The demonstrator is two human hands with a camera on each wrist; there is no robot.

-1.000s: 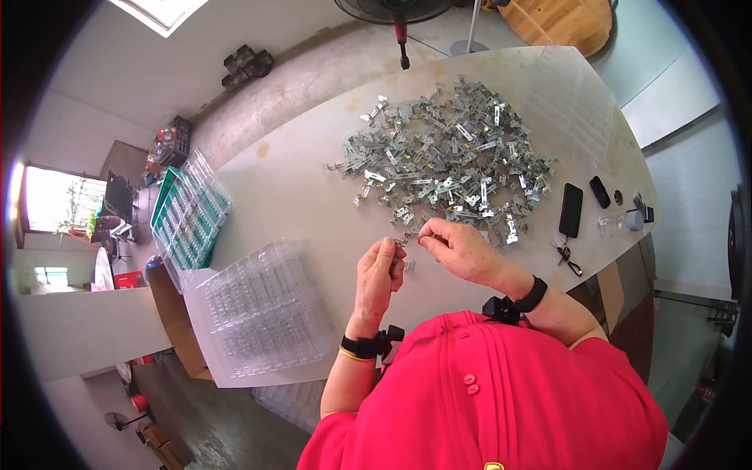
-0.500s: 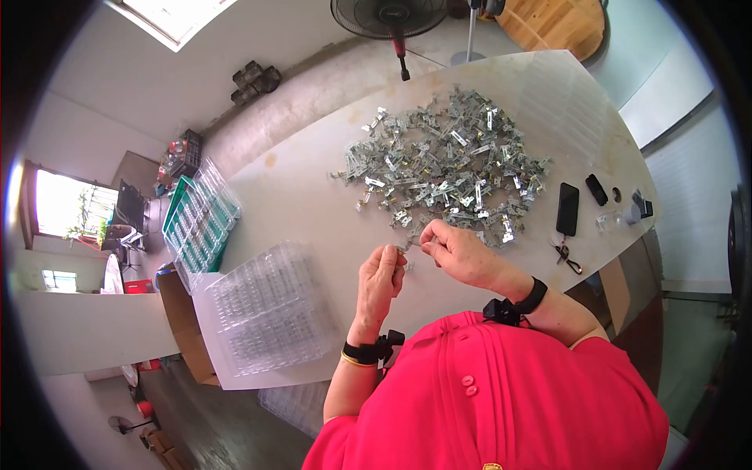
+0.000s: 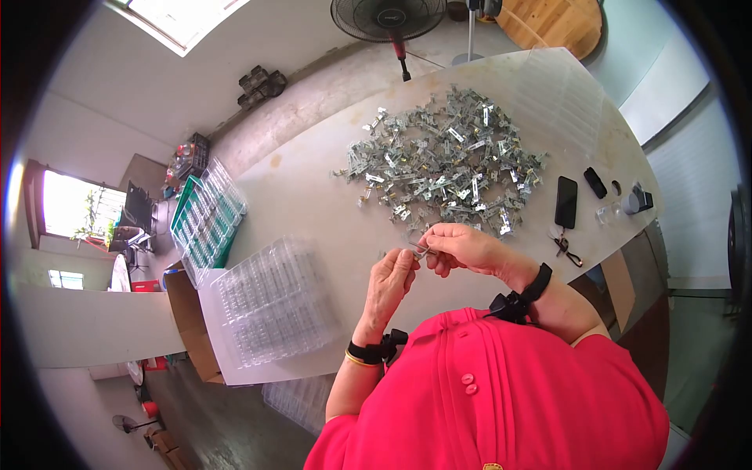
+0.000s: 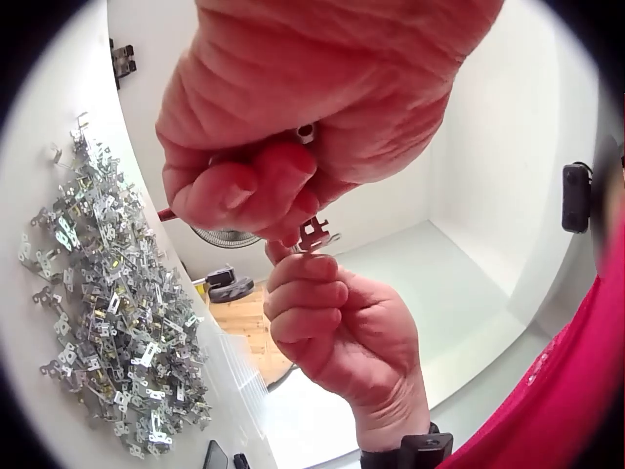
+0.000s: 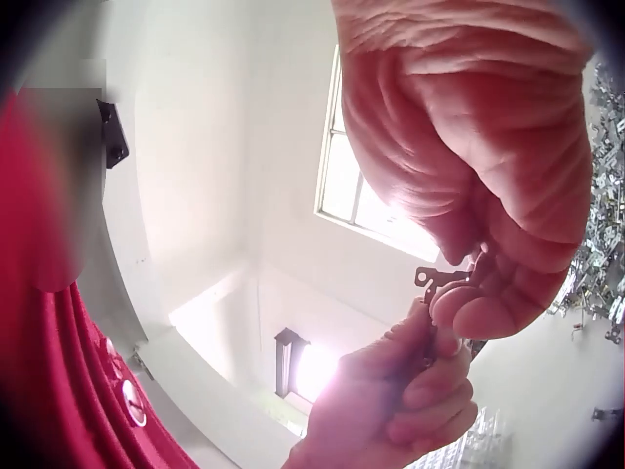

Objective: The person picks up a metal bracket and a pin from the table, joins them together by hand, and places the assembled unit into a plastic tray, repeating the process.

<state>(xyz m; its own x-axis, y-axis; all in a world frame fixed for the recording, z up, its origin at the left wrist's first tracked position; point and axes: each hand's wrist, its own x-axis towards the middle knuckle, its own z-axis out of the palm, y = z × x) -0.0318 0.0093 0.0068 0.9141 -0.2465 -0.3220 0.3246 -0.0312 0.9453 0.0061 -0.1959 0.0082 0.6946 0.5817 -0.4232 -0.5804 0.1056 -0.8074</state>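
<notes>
A small metal bracket (image 5: 427,277) with a round hole sits between the two hands, just at the fingertips. The right hand (image 3: 466,249) pinches it with thumb and fingers. Beside it, the left hand (image 3: 389,282) has its fingers curled and its thumb tip close against the right fingertips. A further bit of metal (image 4: 306,132) peeks out from inside the left palm, mostly hidden by the fingers. Both hands are above the table, in front of a wide heap of metal brackets (image 3: 450,160), some with brass-coloured parts.
Stacked clear plastic trays (image 3: 274,305) lie left of the hands. Farther left are a green tray (image 3: 205,227) and more clear trays. On the right lie a phone (image 3: 566,202), a small black device (image 3: 595,182) and a clear bottle (image 3: 611,213). A fan (image 3: 389,17) stands beyond the table.
The hands have come together, the left shifting right and the right turning over so more of its fingers show. The head view has shifted slightly.
</notes>
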